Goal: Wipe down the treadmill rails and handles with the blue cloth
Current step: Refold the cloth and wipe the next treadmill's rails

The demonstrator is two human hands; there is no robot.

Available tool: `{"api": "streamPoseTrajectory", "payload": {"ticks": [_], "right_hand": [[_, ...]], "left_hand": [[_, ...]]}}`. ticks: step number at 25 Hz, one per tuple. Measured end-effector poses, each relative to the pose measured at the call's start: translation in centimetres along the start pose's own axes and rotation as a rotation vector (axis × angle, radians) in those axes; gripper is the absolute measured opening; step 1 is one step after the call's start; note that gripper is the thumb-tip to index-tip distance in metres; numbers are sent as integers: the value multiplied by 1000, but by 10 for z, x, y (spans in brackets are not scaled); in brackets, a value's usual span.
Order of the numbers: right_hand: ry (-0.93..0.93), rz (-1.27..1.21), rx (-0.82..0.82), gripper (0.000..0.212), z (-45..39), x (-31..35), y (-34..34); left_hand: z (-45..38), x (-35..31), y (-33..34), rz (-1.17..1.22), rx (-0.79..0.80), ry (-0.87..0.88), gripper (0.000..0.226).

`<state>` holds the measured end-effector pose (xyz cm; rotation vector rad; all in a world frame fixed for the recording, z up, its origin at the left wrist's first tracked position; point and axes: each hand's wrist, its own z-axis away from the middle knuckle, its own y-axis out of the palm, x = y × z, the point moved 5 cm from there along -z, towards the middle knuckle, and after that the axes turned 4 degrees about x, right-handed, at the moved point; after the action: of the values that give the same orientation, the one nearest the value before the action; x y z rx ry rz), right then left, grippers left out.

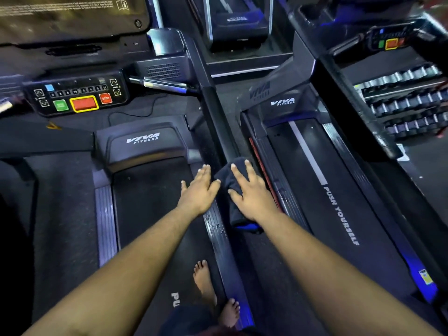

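Observation:
A dark blue cloth (231, 202) lies bunched on the treadmill's right side rail (218, 229), low beside the belt. My right hand (249, 192) presses flat on top of the cloth with straight fingers. My left hand (201, 190) rests flat just left of the cloth, over the rail's inner edge and the belt (150, 202). A black handrail (211, 103) slopes up from the rail toward the console (77, 95), and a short metal-grip handle (164, 84) sticks out beside the console.
A second treadmill (315, 190) marked "PUSH YOURSELF" stands close on the right. My bare feet (206, 282) stand on the belt and rail near the bottom. A dumbbell rack (407, 100) sits at the far right, and another machine (237, 23) stands ahead.

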<state>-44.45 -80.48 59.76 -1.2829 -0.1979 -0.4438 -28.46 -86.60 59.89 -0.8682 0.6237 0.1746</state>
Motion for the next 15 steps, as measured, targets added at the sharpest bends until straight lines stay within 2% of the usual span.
{"api": "streamPoseTrajectory", "payload": {"ticks": [4,6,7,9,12,15], "right_hand": [[-38,66,-42,68,84,-11,11],[-42,-25,-70,67,107,-17,5],[-45,-106,-99,69,117,-17,-2],[-60,-287,-162,78,136,-13,-16],[-74,-531,-185,99,163,-10,-28],[123,-716,-225,114,171,-32,-27]], "left_hand": [[60,-12,49,-67,98,3,72],[80,-22,67,-3,130,41,73],[90,-28,74,113,128,98,68],[108,-39,81,369,83,173,45],[123,-49,69,541,-37,200,17],[130,-62,54,677,-32,271,13]]}}
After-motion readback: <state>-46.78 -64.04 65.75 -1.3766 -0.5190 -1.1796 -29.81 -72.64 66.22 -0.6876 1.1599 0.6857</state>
